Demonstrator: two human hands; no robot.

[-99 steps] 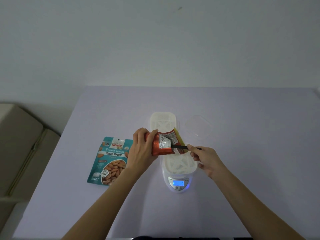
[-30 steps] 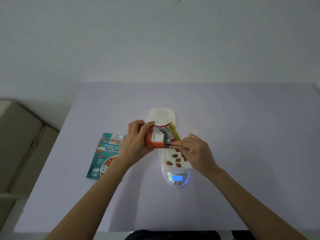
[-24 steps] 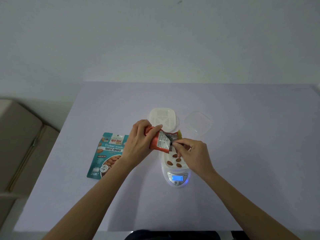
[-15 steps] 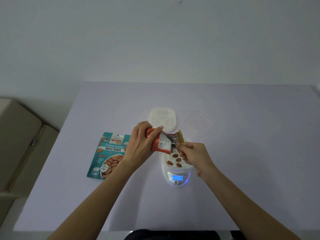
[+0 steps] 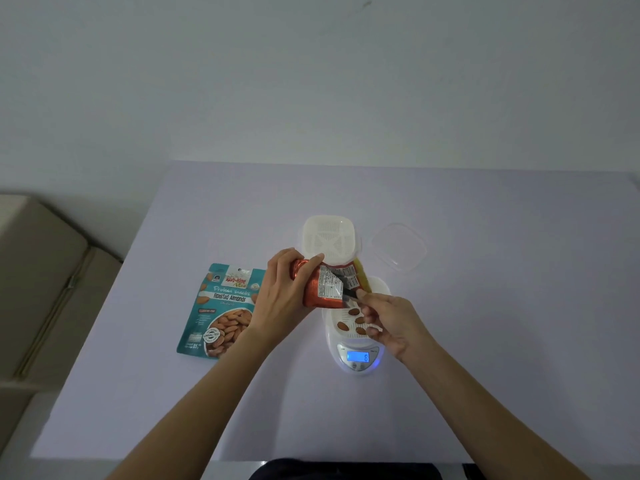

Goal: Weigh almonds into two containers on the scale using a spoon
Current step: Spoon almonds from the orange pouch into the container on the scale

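Brown almonds (image 5: 343, 326) lie in a white perforated plastic tub (image 5: 379, 285) on the white digital scale (image 5: 358, 358); above it, the left hand (image 5: 282, 292) grips an orange foil packet (image 5: 320, 289) and the right hand (image 5: 391, 322) pinches a black spoon (image 5: 349, 295).

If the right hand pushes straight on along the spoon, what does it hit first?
Likely the orange pouch gripped by the left hand: the right hand aims the spoon into its mouth; depth unclear.

- A pale lilac table (image 5: 485, 341) is filling most of the view, with its far edge running along a plain whitish wall (image 5: 311, 81).
- A clear plastic lid (image 5: 398, 245) is lying flat on the table, right of centre.
- A teal pouch (image 5: 221, 306) printed "Roasted Almonds" is lying face up, left of centre.
- A beige cushioned seat (image 5: 41, 271) is standing beside the table's left edge.
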